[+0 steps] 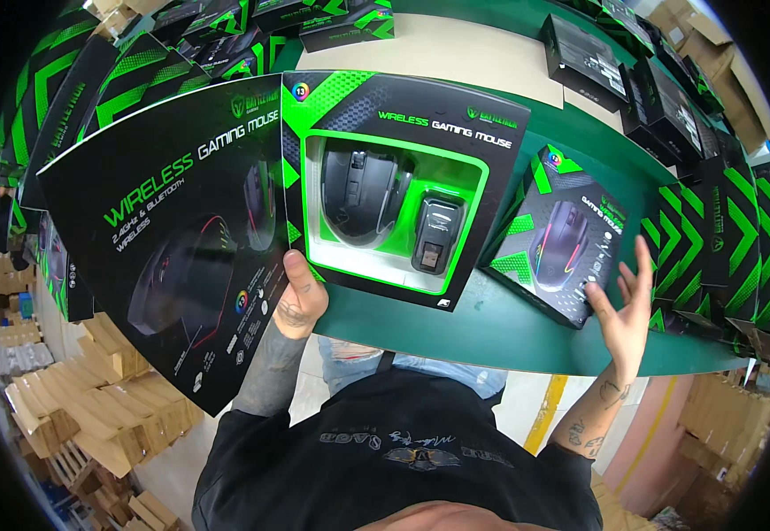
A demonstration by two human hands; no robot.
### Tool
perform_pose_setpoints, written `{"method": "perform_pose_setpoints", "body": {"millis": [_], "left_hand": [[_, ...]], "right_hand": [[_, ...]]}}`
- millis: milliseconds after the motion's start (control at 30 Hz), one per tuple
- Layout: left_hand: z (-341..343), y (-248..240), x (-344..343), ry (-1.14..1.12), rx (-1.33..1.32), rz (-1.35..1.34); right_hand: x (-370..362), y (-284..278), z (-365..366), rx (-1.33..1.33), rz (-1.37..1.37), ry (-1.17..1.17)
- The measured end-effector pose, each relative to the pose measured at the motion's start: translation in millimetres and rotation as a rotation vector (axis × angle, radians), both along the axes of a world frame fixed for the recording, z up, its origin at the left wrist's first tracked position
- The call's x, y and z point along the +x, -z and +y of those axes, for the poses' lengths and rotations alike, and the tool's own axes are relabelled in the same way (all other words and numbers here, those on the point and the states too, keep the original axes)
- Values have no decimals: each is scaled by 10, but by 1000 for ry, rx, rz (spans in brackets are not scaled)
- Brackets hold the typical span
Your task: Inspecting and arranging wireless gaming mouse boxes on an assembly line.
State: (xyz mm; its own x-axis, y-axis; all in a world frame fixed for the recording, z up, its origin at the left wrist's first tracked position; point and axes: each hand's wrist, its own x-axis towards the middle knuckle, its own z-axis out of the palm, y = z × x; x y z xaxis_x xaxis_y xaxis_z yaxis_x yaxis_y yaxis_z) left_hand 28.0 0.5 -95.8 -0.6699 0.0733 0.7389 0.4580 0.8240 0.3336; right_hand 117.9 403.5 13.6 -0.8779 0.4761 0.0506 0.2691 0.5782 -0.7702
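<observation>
My left hand (304, 299) grips a black and green mouse box (496, 168) at its lower left, by the fold of its front cover. The cover (102, 257) is swung out to the left. Behind the box's window show a black computer mouse (360, 196) and a small USB receiver (440, 232) in a green and white insert. My right hand (626, 310) has its fingers spread and holds nothing. It is beside the lower right edge of a second, closed mouse box (540, 248) lying on the green table (411, 332).
Many similar black and green boxes stand in rows at the left (84, 97) and right (721, 252). More dark boxes (584, 62) lie at the far right of the table. Stacked brown cartons (93, 380) sit on the floor at the lower left.
</observation>
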Motion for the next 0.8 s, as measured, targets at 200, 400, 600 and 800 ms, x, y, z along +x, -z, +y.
{"method": "perform_pose_setpoints", "body": {"millis": [200,400,600,800], "left_hand": [[150,-312,-155,383,320,-264],[221,-735,-329,539,191,-485],[526,-954,-347,667,-297,-392],[899,-1022,-189,816,-99,-523]], "right_hand": [[-5,50,-129,142,-87,-327],[-159,320,88,-53,27,-438],[-201,421,-146,-2,68,-538],[-185,474,-186,-806,471,-376]]}}
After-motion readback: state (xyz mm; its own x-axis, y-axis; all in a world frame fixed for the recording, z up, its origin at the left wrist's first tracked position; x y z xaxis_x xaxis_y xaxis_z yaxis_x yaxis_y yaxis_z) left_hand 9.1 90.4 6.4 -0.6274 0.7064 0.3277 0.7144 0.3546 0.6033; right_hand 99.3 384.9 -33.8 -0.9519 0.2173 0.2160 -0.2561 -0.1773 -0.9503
